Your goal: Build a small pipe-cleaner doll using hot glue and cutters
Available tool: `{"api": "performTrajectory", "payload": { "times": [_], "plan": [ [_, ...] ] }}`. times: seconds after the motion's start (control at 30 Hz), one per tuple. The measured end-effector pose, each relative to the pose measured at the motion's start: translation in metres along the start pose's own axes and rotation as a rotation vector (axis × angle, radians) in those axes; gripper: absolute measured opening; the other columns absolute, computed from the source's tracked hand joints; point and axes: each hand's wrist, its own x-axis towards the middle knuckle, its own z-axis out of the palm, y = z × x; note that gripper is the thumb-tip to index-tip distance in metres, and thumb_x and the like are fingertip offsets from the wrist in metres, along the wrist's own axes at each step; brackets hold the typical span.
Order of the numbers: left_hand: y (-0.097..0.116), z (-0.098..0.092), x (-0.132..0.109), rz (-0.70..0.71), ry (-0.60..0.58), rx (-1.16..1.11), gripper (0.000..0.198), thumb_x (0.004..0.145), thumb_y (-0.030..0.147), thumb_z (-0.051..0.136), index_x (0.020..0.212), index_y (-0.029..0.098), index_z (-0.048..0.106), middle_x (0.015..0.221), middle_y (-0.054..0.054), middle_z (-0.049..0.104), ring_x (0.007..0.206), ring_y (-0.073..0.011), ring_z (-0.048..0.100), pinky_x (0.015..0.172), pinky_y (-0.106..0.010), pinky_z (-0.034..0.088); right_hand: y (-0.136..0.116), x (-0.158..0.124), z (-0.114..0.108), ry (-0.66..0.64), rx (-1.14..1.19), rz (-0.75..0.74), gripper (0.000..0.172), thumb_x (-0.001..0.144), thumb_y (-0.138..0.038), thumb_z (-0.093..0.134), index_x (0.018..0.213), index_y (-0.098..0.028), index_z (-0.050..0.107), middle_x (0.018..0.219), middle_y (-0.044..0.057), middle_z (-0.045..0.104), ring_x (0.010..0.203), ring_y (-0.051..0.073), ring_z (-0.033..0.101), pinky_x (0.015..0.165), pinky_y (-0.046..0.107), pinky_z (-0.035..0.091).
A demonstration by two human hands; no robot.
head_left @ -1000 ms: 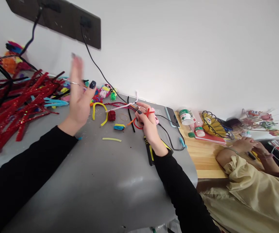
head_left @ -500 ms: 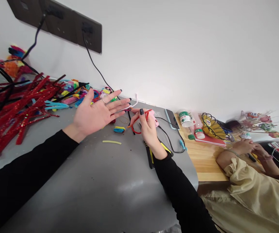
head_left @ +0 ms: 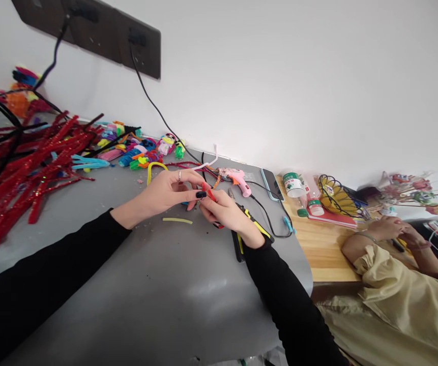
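My left hand and my right hand meet above the grey mat. Between their fingertips is a red pipe cleaner, pinched from both sides. Most of it is hidden by the fingers. Just beyond my right hand lies a pink glue gun with its cord trailing right. Yellow-and-black pliers rest partly under my right wrist. Below my left hand, a short pale yellow strip lies flat. A bent yellow pipe cleaner stands behind my left hand.
Red glittery pipe cleaners are heaped at left, with small colourful pipe-cleaner figures along the wall. A phone sits at the mat's right edge. Bottles and a yellow basket stand on the wooden table. Another person's arms rest there.
My left hand has gone from open, palm up, to pinching the red pipe cleaner beside my right hand. My right hand has turned and moved slightly down; the glue gun shows more fully.
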Motion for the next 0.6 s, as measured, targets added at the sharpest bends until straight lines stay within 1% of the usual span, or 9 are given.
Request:
{"api": "performTrajectory", "payload": {
  "times": [0.1,0.2,0.33,0.47,0.6],
  "plan": [
    [0.001,0.003,-0.002,0.058,0.036,0.032,0.023,0.085,0.045,0.090,0.092,0.023,0.085,0.105,-0.008,0.073,0.057,-0.0140,0.069,0.055,-0.031,0.062,-0.003,-0.001,0.000,-0.002,0.009,0.034,0.035,0.102,-0.043,0.051,0.094,-0.015,0.070,0.048,-0.012,0.042,0.040,0.007,0.033,0.045,0.023,0.030],
    [0.000,0.007,-0.004,0.125,0.096,0.111,0.022,0.086,0.048,0.088,0.087,0.025,0.087,0.099,-0.007,0.074,0.059,-0.0141,0.068,0.054,-0.030,0.061,-0.006,-0.001,0.000,-0.007,-0.027,0.057,0.023,0.094,-0.031,0.055,0.086,-0.017,0.070,0.049,-0.011,0.041,0.042,0.007,0.032,0.045,0.023,0.029],
    [0.001,0.011,-0.006,0.174,0.155,0.243,0.017,0.085,0.045,0.087,0.085,0.028,0.088,0.092,-0.007,0.074,0.063,-0.0153,0.067,0.051,-0.027,0.056,-0.006,0.000,0.001,-0.004,-0.042,0.033,0.025,0.093,-0.031,0.055,0.082,-0.016,0.072,0.050,-0.010,0.038,0.045,0.008,0.031,0.046,0.024,0.026],
    [0.002,0.012,-0.007,0.175,0.206,0.307,0.014,0.086,0.042,0.085,0.089,0.028,0.088,0.089,-0.006,0.074,0.063,-0.0154,0.066,0.050,-0.027,0.052,-0.006,0.001,0.001,0.001,-0.093,0.007,0.028,0.096,-0.031,0.054,0.082,-0.016,0.073,0.052,-0.009,0.038,0.046,0.008,0.032,0.048,0.025,0.026],
    [0.002,0.012,-0.006,0.170,0.201,0.334,0.017,0.087,0.043,0.084,0.084,0.026,0.086,0.088,-0.005,0.074,0.063,-0.0154,0.065,0.051,-0.028,0.048,-0.006,0.001,0.001,0.014,-0.133,-0.001,0.029,0.098,-0.033,0.055,0.082,-0.017,0.074,0.052,-0.008,0.036,0.049,0.009,0.032,0.050,0.025,0.026]
  ]
}}
